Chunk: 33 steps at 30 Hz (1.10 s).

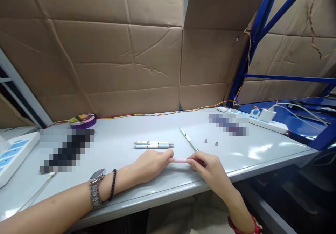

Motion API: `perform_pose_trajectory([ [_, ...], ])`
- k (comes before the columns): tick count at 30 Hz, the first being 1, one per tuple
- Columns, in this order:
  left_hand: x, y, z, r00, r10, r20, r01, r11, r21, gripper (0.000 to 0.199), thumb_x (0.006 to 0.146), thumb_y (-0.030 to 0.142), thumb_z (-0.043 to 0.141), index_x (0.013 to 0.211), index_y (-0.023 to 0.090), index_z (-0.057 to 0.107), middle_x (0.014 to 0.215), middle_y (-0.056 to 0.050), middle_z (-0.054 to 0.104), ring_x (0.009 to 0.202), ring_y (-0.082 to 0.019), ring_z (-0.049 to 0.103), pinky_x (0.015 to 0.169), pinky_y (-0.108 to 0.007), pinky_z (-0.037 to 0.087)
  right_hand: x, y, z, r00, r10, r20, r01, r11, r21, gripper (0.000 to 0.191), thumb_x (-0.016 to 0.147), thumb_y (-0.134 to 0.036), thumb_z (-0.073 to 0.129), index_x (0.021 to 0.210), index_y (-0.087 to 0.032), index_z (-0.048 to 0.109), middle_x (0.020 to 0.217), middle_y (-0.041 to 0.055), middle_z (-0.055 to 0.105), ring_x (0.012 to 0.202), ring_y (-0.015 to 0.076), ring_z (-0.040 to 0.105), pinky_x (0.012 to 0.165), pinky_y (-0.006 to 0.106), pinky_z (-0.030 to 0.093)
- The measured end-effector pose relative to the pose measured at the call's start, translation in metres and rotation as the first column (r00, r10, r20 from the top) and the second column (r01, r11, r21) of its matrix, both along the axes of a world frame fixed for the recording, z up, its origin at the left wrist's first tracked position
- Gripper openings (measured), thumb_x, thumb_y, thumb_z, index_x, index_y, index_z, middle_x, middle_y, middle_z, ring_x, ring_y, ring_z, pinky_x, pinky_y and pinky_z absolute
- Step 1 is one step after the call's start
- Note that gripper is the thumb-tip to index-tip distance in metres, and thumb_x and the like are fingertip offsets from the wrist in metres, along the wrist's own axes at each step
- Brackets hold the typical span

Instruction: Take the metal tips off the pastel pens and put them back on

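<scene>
Near the table's front edge, a pink pen barrel (180, 160) stretches level between my two hands. My left hand (154, 162) is closed on its left end, and my right hand (208, 165) pinches the right end with thumb and fingers. Just beyond my left hand, two pens (153, 144) lie side by side. A green-and-white pen (188, 138) lies slanted past my right hand, its near end close to the fingers. Two small grey cone-shaped pieces (211, 142) rest to the right of that pen. My fingers hide both ends of the pink barrel.
A roll of purple tape (82, 121) stands at the back left. Power strips (15, 153) lie at the far left and back right, with a white charger (267, 115) plugged in. Cardboard (105, 52) walls the back; a blue metal frame (252, 52) rises at right.
</scene>
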<state>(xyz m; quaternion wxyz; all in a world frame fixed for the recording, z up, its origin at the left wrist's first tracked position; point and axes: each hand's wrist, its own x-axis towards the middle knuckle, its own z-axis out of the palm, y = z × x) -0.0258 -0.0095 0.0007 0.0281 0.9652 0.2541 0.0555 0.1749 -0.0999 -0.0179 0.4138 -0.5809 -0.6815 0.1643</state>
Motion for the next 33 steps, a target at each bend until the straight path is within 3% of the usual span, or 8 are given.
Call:
perform_pose_trajectory([
  [5,-0.001,-0.001,0.0,0.999,-0.021,0.032,0.02,1.0,0.008,0.023,0.096,0.03,0.023,0.09,0.02,0.044,0.068,0.001,0.061,0.055,-0.017,0.055,0.05,-0.023,0.033,-0.002,-0.001,0.002,1.0,0.022,0.003,-0.022,0.999,0.029,0.018,0.086,-0.035,0.052,0.091,-0.021,0.063,0.071,-0.0005,0.062,0.059,0.0129,0.051,0.054,0.024,0.041],
  [9,-0.001,-0.001,-0.001,0.998,-0.043,0.039,0.042,0.999,0.022,0.022,0.096,0.028,0.025,0.087,0.02,0.043,0.068,0.0,0.061,0.056,-0.018,0.056,0.05,-0.024,0.032,-0.001,0.0,0.001,0.999,0.004,0.043,-0.006,0.999,0.039,0.032,0.091,-0.034,0.044,0.066,-0.02,0.06,0.059,-0.0009,0.056,0.057,0.0134,0.049,0.054,0.025,0.038],
  [12,-0.001,0.0,-0.002,0.996,-0.056,0.074,0.056,0.998,0.003,0.022,0.097,0.028,0.024,0.088,0.02,0.042,0.068,0.001,0.061,0.057,-0.018,0.056,0.051,-0.023,0.034,-0.002,0.0,0.001,0.999,0.038,0.009,-0.039,0.999,0.033,0.022,0.089,-0.035,0.047,0.087,-0.021,0.064,0.068,0.0002,0.06,0.059,0.0137,0.051,0.056,0.025,0.041],
  [15,-0.003,0.0,-0.003,0.979,-0.106,0.176,0.108,0.994,-0.003,0.024,0.097,0.029,0.02,0.091,0.02,0.042,0.071,0.0,0.061,0.059,-0.016,0.056,0.053,-0.023,0.036,-0.007,-0.003,0.005,0.98,0.128,-0.15,-0.129,0.992,-0.002,0.028,0.081,-0.032,0.059,0.108,-0.024,0.059,0.084,0.001,0.065,0.065,0.0135,0.057,0.058,0.025,0.046],
  [19,-0.007,-0.006,-0.003,0.908,-0.216,0.36,0.223,0.975,0.024,0.023,0.097,0.029,0.024,0.114,0.02,0.036,0.087,-0.004,0.061,0.064,-0.015,0.055,0.059,-0.023,0.04,-0.02,-0.006,0.009,0.858,0.157,-0.489,-0.178,0.984,0.003,0.014,0.082,-0.033,0.059,0.091,-0.022,0.061,0.08,0.0008,0.067,0.072,0.0147,0.063,0.061,0.024,0.048],
  [22,-0.009,-0.01,0.0,0.852,-0.381,0.36,0.39,0.919,0.052,0.031,0.095,0.037,0.029,0.12,0.021,0.038,0.098,-0.008,0.057,0.07,-0.015,0.055,0.061,-0.024,0.042,-0.029,-0.004,0.007,0.739,0.122,-0.663,-0.106,0.992,0.064,0.018,0.084,-0.038,0.055,0.09,-0.02,0.056,0.066,-0.001,0.064,0.063,0.0136,0.062,0.056,0.023,0.048],
  [30,-0.012,0.001,0.0,0.811,-0.501,0.303,0.502,0.861,0.08,0.067,0.074,0.072,0.024,0.097,0.02,0.061,0.102,-0.012,0.057,0.052,-0.013,0.045,0.051,-0.028,0.038,-0.031,-0.002,0.004,0.737,0.082,-0.671,-0.009,0.994,0.112,0.022,0.088,-0.04,0.049,0.091,-0.019,0.054,0.069,0.0017,0.065,0.064,0.015,0.06,0.06,0.026,0.05],
  [33,-0.014,0.002,-0.004,0.822,-0.481,0.303,0.481,0.873,0.082,0.066,0.076,0.071,0.018,0.074,0.02,0.059,0.081,-0.01,0.059,0.047,-0.014,0.041,0.047,-0.029,0.036,-0.03,-0.006,0.007,0.775,0.093,-0.625,-0.054,0.995,0.08,0.021,0.088,-0.04,0.048,0.09,-0.02,0.053,0.071,0.0024,0.066,0.066,0.0162,0.061,0.062,0.028,0.051],
])
